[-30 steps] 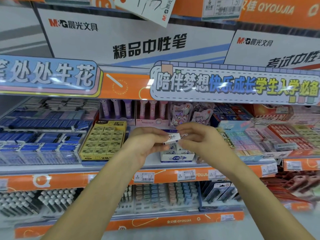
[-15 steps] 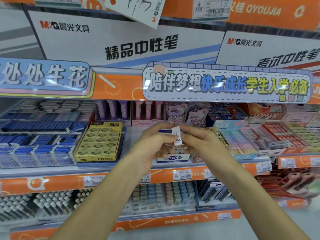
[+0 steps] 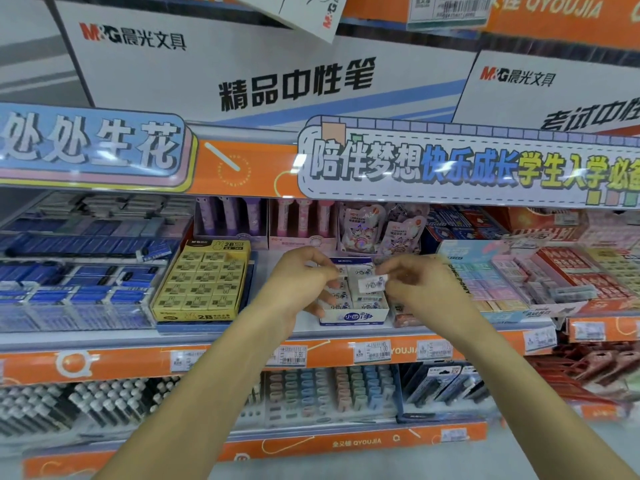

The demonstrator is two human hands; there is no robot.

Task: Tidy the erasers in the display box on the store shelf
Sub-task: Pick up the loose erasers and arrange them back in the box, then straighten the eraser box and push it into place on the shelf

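Eraser [image 3: 372, 284] was pinched in right hand [image 3: 420, 289] fingertips, just above the white display box [image 3: 353, 315] on the shelf [image 3: 242, 336]. Left hand [image 3: 298, 282] hovered at the box's left side, fingers curled; grip unclear.

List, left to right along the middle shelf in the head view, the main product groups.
Blue erasers → yellow 2B box → left hand → white eraser box → right hand → pastel erasers → red erasers.
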